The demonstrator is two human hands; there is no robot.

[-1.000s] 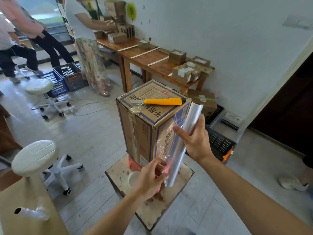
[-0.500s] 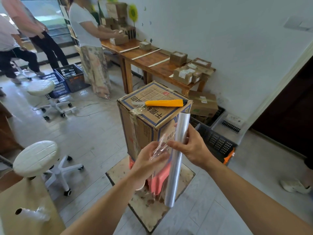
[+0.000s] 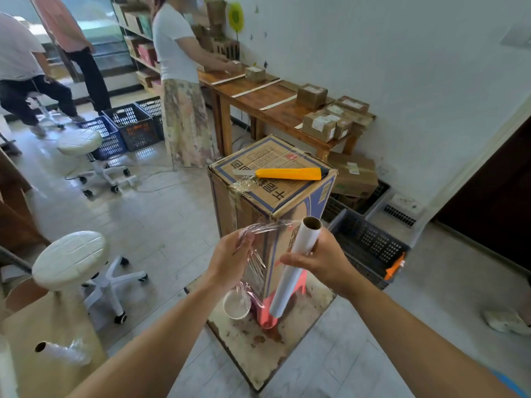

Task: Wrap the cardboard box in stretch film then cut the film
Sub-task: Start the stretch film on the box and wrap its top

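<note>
A tall cardboard box (image 3: pixel 258 202) with blue printing stands upright on a red stand over a worn square board (image 3: pixel 287 326). A yellow utility knife (image 3: pixel 287 173) lies on the box top, blade out to the left. My right hand (image 3: pixel 319 259) grips a roll of stretch film (image 3: pixel 296 262), tilted, in front of the box's near corner. My left hand (image 3: pixel 230 259) pinches the crumpled loose end of the film (image 3: pixel 258 234), which stretches from the roll across to my fingers. Some film clings to the box's left face.
A white cup (image 3: pixel 237 304) sits on the board by the box. White stools (image 3: pixel 71 259) stand left; a spare film roll (image 3: pixel 61 353) lies on a box at bottom left. Black crates (image 3: pixel 370 245) sit right. A person (image 3: pixel 181 81) works at the wooden table (image 3: pixel 267 101) behind.
Both hands rose in front of the box. The left hand pulled the film end leftward away from the roll, stretching a sheet between them; the roll tilted more.
</note>
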